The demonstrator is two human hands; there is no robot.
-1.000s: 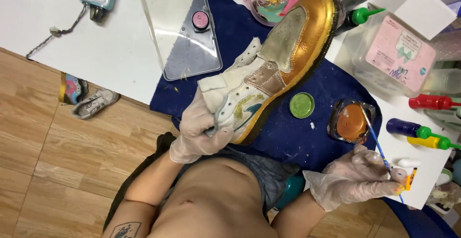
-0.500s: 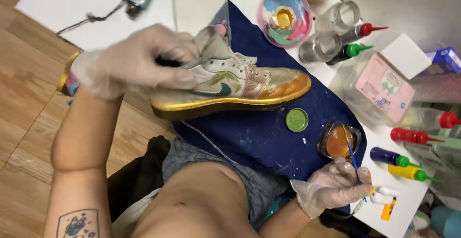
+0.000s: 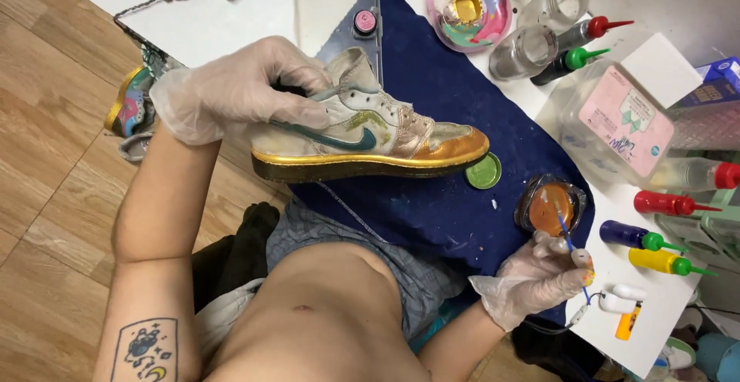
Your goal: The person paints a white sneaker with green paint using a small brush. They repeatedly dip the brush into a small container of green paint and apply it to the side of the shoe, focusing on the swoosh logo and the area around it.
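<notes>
left hand (image 3: 231,89) grasps shoe (image 3: 370,131) at heel, above blue mat (image 3: 432,212) | right hand (image 3: 539,274) pinches brush (image 3: 566,232) at 4 o'clock – tip in orange paint pot (image 3: 549,206) | sole and toe look gold already – white side seems left

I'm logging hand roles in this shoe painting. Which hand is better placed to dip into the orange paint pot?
Right. The right hand already holds the brush, its tip at the paint pot. The left hand grips the shoe.
</notes>
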